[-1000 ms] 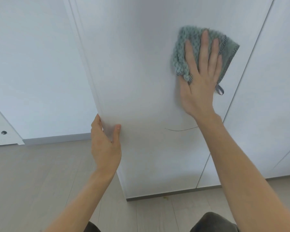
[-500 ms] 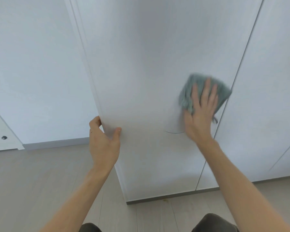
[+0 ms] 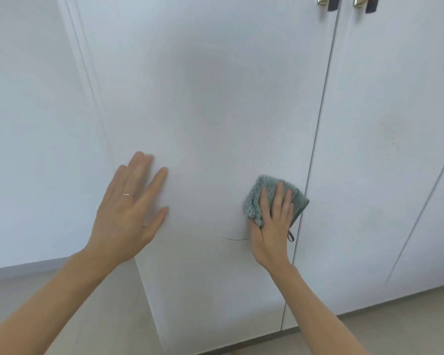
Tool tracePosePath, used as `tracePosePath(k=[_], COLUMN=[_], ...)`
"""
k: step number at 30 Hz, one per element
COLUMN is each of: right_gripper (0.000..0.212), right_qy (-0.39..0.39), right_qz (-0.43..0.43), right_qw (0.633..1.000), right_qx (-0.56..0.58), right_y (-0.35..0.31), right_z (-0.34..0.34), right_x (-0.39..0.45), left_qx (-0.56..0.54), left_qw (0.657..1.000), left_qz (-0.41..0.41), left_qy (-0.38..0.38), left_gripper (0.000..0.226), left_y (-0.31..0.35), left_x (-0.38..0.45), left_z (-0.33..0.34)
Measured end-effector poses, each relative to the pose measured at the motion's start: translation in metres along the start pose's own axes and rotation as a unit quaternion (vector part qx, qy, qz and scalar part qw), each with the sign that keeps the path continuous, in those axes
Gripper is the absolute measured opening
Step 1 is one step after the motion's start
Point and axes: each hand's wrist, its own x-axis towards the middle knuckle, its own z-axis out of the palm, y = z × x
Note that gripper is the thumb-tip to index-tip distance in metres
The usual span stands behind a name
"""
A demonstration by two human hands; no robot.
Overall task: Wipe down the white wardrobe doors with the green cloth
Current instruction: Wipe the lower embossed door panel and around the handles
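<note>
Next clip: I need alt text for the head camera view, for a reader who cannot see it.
A right hand presses a folded green cloth flat against a white wardrobe door, just above a thin dark curved mark. The left hand, wearing a ring, is open with spread fingers near the door's left edge. Two metal handles show at top right.

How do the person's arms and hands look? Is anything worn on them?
Both forearms are bare, with no sleeves, watch or bracelet in view. The left hand wears one thin, plain, silver-coloured ring on a finger. The right hand shows no ring. No gloves on either hand.
</note>
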Motion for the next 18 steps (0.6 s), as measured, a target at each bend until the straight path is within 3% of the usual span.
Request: tracePosePath(k=[7,11,15,18], right_gripper=[0.068,0.069,0.068,0.069], right_qy=[0.087,0.100,0.029,0.028], right_qz=[-0.033,-0.009,0.009,-0.009], right_qw=[0.996,0.995,0.999,0.999], right_qx=[0.005,0.014,0.020,0.016], right_y=[-0.044,-0.032,-0.015,-0.019], right_z=[-0.069,-0.045,-0.002,-0.006], right_x=[0.162,0.117,0.005,0.020], left_qx=[0.040,0.049,0.053,0.053], left_qw=[0.998,0.997,0.997,0.997], left_qz=[0.021,0.018,0.013,0.012], left_qy=[-0.052,-0.057,-0.056,-0.052], left_gripper=[0.070,0.071,0.073,0.073], left_y=[-0.004,0.000,0.004,0.007], left_x=[0.001,0.003,0.002,0.002], left_z=[0.000,-0.002,-0.001,-0.001])
